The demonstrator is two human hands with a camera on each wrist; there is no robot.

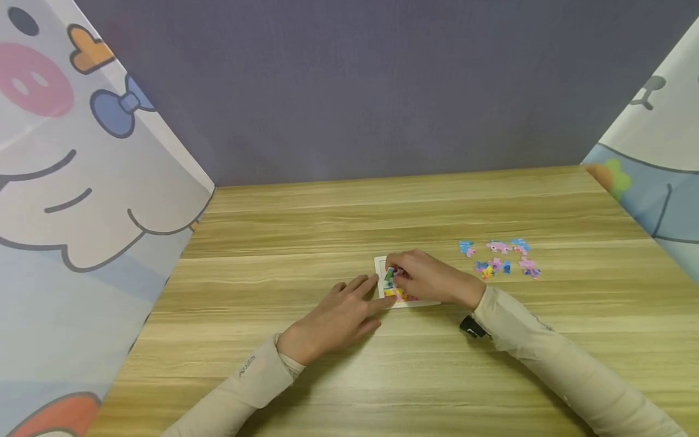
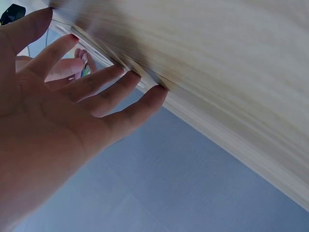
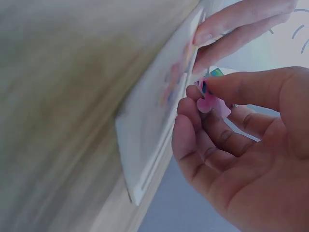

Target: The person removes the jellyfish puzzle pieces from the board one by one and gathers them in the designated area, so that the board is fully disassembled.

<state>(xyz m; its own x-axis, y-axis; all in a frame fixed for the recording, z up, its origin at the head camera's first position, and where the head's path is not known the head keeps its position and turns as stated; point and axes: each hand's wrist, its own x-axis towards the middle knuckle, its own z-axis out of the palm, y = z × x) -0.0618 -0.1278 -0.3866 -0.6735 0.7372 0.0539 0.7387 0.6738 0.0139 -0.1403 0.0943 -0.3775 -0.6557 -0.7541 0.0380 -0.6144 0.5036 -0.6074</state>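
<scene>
The white-bordered puzzle board (image 3: 140, 135) lies on the wood-grain table (image 1: 273, 243), with both hands at it. The right hand (image 1: 428, 276) is over the board, its thumb and fingertips pinched on a small pink puzzle piece (image 3: 212, 104); the piece sits between the ends of the thumb and fingers, just above the board's surface, while the other fingers curl in close to it. A green patch (image 1: 389, 274) shows right by these fingertips, over the left part of the board; whether it belongs to the held piece cannot be told. The left hand (image 1: 338, 315) is at the board's near left corner, palm down with its fingers spread apart and gripping nothing: the index fingertip rests on the board, the next finger reaches its left edge, and the thumb lies off the near side. Along the near part of the board, yellow and pink picture areas (image 1: 393, 293) show beneath the hands, the rest being hidden by the right hand. To the right of the board, well apart from it, is a group of loose pieces (image 1: 499, 247) in pink, blue and yellow. A small black object (image 1: 472, 326) is beside the right cuff (image 1: 494, 309), to the near right of the board. Beyond the board, at the table's far edge, stands a grey-blue panel (image 1: 382, 91).
</scene>
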